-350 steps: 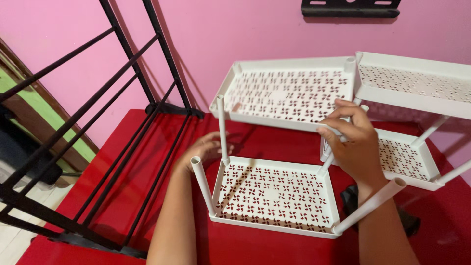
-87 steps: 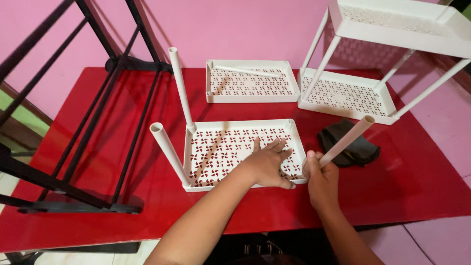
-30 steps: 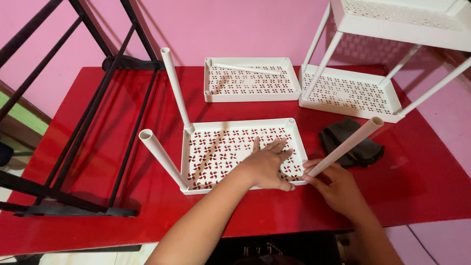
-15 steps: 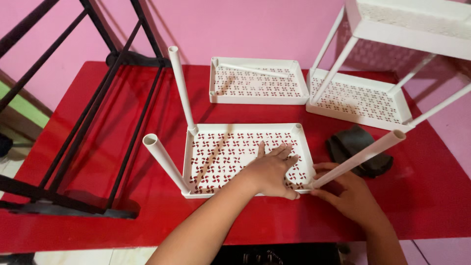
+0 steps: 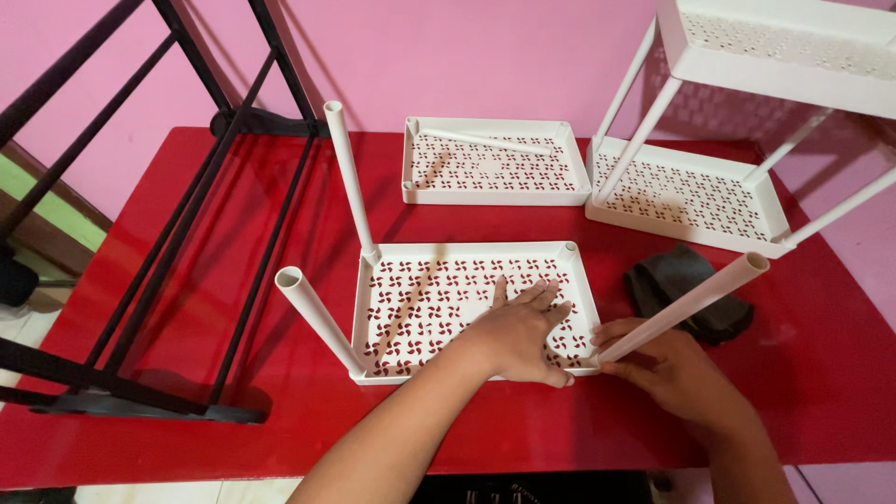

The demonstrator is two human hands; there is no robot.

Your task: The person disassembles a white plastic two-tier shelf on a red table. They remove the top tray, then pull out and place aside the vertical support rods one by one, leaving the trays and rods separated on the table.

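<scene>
A white perforated plastic tray (image 5: pixel 467 254) lies on the red table (image 5: pixel 233 308). My left hand (image 5: pixel 518 334) presses flat on the tray's floor, fingers spread. At the tray's near right corner my right hand (image 5: pixel 667 369) grips the base of a white tube (image 5: pixel 686 305) that slants up to the right. Two more white tubes stand in the left corners, a tall one (image 5: pixel 350 182) at the back and a leaning one (image 5: pixel 317 319) at the front.
A second white tray (image 5: pixel 495 191) with a loose tube inside lies behind. A two-tier white rack (image 5: pixel 691 229) stands at the back right. A dark cloth (image 5: pixel 686 280) lies beside my right hand. A black metal frame (image 5: pixel 159 243) leans across the table's left side.
The view has shifted slightly. My right hand has kept its hold at the tube's base and the tube leans a little lower. My left hand stays flat on the tray.
</scene>
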